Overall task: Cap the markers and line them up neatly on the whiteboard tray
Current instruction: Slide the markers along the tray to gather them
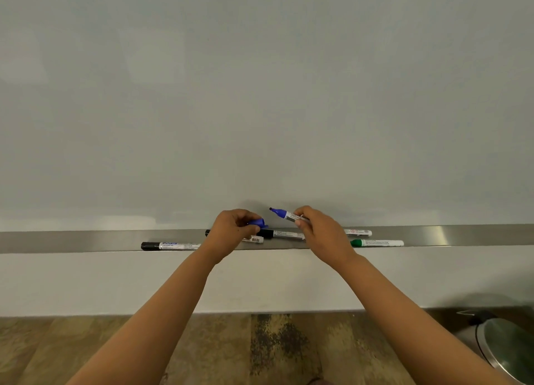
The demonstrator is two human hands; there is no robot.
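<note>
My right hand (320, 231) holds an uncapped blue marker (284, 214), its tip pointing up and left toward the whiteboard. A short gap away, my left hand (231, 234) pinches the blue cap (257, 222), level with the marker tip. On the metal whiteboard tray (86, 240) lie a capped black marker (170, 245) at the left, another black-capped marker (281, 234) partly behind my hands, a green-capped marker (377, 243) at the right, and one white-barrelled marker (358, 232) behind it. A barcode-labelled barrel (254, 239) pokes out under my left hand.
The whiteboard (260, 95) fills the upper view. Below the tray is a white wall strip (86, 280), then wooden floor (231, 350). A metal pedal bin (505, 347) stands at the lower right.
</note>
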